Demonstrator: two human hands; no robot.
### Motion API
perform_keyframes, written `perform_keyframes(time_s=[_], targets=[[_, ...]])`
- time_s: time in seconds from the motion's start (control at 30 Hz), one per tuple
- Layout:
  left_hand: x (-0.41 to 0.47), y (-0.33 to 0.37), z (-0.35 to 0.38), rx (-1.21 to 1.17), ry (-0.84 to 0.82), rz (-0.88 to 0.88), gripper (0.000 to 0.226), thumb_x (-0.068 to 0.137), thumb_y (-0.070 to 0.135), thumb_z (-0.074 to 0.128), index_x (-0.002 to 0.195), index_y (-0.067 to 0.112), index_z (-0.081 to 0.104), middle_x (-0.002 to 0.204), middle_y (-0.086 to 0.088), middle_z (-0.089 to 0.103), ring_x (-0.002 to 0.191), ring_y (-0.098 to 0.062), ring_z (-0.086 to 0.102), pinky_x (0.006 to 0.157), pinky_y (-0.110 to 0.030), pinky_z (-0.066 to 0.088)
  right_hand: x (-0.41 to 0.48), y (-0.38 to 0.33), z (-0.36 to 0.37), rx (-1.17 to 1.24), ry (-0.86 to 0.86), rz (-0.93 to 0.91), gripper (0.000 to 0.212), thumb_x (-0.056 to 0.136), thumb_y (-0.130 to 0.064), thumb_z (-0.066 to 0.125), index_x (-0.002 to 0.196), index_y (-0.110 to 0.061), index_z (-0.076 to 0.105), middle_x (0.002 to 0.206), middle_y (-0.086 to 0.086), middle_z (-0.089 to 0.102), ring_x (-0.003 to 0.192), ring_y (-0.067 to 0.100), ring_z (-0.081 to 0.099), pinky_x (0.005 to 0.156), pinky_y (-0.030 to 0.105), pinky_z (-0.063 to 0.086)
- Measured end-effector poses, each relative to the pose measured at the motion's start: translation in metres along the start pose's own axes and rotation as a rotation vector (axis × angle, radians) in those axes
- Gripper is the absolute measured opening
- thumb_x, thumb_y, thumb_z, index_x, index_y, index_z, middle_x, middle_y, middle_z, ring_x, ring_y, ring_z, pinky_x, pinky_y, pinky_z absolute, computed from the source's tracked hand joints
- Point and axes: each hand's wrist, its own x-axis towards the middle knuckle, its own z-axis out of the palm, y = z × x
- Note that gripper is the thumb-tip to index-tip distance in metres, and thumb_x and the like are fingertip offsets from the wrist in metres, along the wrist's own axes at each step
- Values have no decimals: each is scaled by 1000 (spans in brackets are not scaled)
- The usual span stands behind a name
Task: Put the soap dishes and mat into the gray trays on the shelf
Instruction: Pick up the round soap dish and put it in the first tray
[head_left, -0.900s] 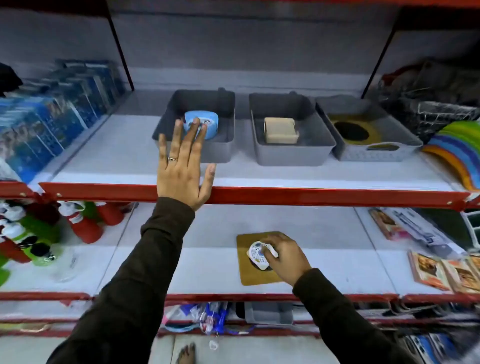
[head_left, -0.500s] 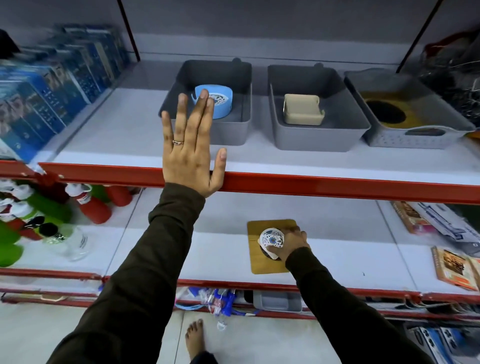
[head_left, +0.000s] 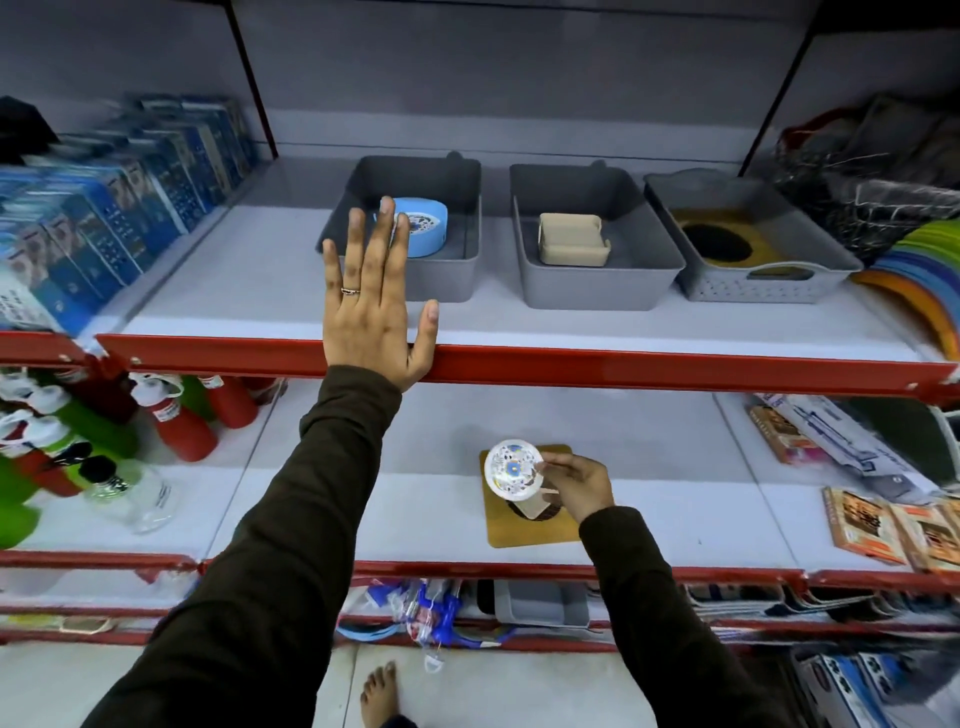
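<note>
Farthest to the left of the grip, the blue printed boxes (head_left: 119, 208) on the upper shelf and the red and green bottles (head_left: 171, 421) on the lower one carry labels, but the print is too blurred to read. Next comes the left hand (head_left: 371, 306), flat and open with fingers spread, holding nothing, its palm over the red front rail (head_left: 623, 371) of the upper shelf and its fingertips crossing the near wall of the left gray plastic tray (head_left: 447, 283), which already holds a round blue soap dish (head_left: 423, 234). The right hand (head_left: 574, 486) is lower and to the right, above the lower shelf, with thumb and fingers closed on the rim of a round white soap dish with a blue pattern (head_left: 511, 465), tilted so that its patterned face turns toward the camera; its lettering, if any, cannot be made out. Directly beneath this grip lies the square tan mat with a dark round centre (head_left: 535, 525), flat on the lower shelf. The trays all lie up and beyond the grip: the middle gray tray (head_left: 597, 286), holding a beige rectangular soap dish (head_left: 571, 244), sits almost straight above, while the perforated gray tray (head_left: 753, 286) holding another tan mat lies up and to the right. By my judgement the right hand, which already holds the dish, is the one to lift it over the red rail.
</note>
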Motion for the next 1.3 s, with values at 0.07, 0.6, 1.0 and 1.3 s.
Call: perform_keyframes(time_s=[0.07,0.6,1.0,1.3], targets=[[0,1,-2,-2,-17,-9,78,88,44,38,154,7,16,161,-15,20,150,-35,15,122,-52,10,-24,-17,-3,84,-101,-11,15,85,0,70,87,-14,74,85,11,73,72,21,69,55,23,58],[-3,1,-5,-111,-22,-58,76,89,39,34,153,2,15,162,-17,14,151,-29,8,122,-52,12,-133,-173,-24,221,-197,-355,21,78,1,75,100,1,74,85,13,79,71,24,77,65,32,64],[-1,0,-1,-104,16,-74,81,83,34,38,153,6,11,162,-12,13,151,-19,-5,124,-42,1,-101,-212,-2,213,-122,-412,23,80,0,75,102,-3,74,89,15,79,76,23,78,68,29,64],[-1,-1,3,-78,4,-55,83,82,36,39,153,4,11,162,-10,10,152,-22,-1,123,-46,5,10,-317,88,100,-195,-312,14,82,10,67,94,14,64,92,28,70,48,17,71,53,24,61]])
